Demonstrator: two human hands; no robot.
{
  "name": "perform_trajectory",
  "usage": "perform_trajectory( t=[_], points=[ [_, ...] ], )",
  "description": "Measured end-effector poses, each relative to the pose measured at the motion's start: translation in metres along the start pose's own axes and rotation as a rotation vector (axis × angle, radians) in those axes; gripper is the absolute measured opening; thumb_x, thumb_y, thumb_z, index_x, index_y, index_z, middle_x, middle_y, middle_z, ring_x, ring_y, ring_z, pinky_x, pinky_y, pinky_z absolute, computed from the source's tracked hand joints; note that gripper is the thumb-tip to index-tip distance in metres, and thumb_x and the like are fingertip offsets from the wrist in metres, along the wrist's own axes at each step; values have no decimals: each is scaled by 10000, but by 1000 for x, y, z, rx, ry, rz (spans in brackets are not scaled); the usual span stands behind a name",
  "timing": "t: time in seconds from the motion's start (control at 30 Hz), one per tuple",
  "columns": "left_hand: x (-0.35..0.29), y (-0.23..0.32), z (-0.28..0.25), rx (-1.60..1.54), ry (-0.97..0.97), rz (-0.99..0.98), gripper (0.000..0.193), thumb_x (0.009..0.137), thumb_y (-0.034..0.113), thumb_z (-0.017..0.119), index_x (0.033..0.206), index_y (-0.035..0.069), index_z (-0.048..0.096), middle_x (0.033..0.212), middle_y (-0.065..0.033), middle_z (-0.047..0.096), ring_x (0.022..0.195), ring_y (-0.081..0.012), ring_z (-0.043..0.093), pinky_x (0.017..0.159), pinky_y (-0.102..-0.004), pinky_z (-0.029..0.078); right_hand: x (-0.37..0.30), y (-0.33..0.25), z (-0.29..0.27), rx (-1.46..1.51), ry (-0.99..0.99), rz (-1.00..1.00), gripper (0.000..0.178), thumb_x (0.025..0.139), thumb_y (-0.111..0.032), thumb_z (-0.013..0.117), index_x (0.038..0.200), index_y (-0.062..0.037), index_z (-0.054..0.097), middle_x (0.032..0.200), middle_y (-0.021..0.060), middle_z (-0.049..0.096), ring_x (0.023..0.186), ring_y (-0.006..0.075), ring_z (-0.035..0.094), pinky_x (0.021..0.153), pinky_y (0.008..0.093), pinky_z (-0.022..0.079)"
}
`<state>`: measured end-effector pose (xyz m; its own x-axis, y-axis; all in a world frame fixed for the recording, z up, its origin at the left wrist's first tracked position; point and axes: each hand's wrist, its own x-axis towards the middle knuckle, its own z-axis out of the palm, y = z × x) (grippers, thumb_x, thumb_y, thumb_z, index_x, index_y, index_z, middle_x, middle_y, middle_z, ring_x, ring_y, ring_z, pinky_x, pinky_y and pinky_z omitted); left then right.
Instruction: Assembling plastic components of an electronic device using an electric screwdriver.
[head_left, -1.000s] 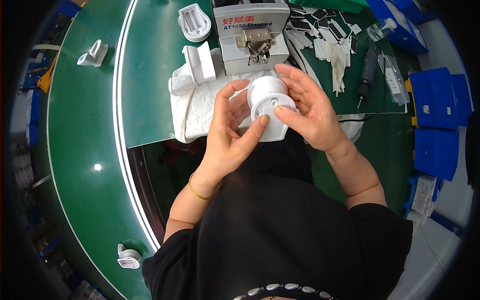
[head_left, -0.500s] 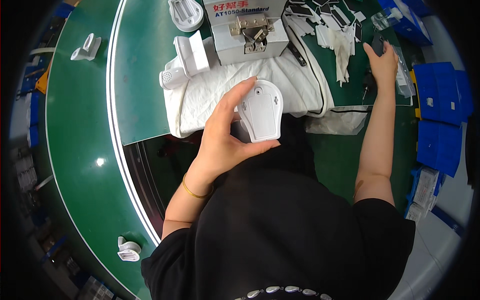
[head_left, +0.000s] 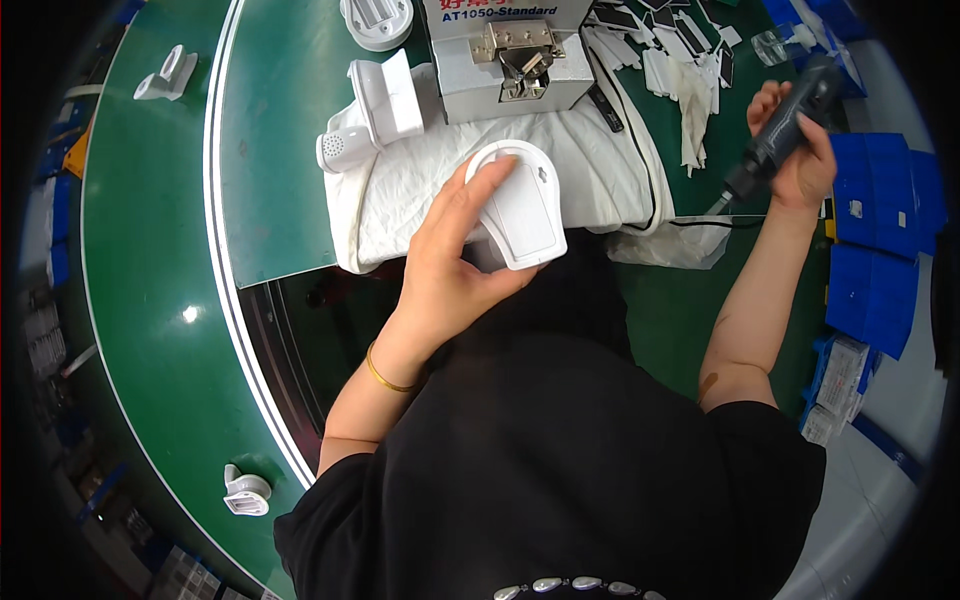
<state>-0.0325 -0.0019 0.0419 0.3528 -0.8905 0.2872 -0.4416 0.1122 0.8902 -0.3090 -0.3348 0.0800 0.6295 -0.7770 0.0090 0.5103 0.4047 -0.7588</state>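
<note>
Driver [head_left: 780, 134] is now lifted w/ R hand [head_left: 803, 180], fingers curled round, bit [head_left: 718, 206] below them; white housing [head_left: 527, 215] held w/ L hand [head_left: 442, 245], fingers part-spread; both hands occupied.

Housing [head_left: 530, 220], smooth white plastic; power screwdriver [head_left: 772, 142], dark matt plastic with metal bit [head_left: 718, 206]; cloth [head_left: 590, 165], creased, matt; mechanism [head_left: 518, 42], shiny metal; surface [head_left: 150, 270], green, smooth, glossy.

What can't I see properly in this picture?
All in the head view:
- Back of the held white part: hidden by its own front and the left hand.
- Right hand's palm: partly covered by the dark tool.
- Dark tool's small details: blurred.
- Grey machine's top: cut off by the upper edge.
</note>
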Motion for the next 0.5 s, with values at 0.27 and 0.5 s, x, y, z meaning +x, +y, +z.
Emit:
perform_trajectory(
  t=[0.27, 0.5],
  points=[
    [5, -6, -9, 127, -12, 54, 726, 667, 164, 880, 1338, 97, 613, 1319, -161, 598, 1207, -373, 553, 1010, -422, 458, 26, 32, 163, -331, -405, -343, 552, 913, -85, 504, 1430, 6, 335, 1137, 172, 554, 1134, 315, 578, 1105, 583, 375],
    [-6, -10, -7, 158, -53, 42, 664, 693, 142, 865, 1317, 121, 638, 1300, -175, 590, 1196, -380, 555, 997, -431, 473, 34, 73, 240, -668, -411, -417, 582, 790, 43, 750, 1313, -19, 504, 978, 91, 644, 922, 215, 666, 912, 394, 557]
  ],
)
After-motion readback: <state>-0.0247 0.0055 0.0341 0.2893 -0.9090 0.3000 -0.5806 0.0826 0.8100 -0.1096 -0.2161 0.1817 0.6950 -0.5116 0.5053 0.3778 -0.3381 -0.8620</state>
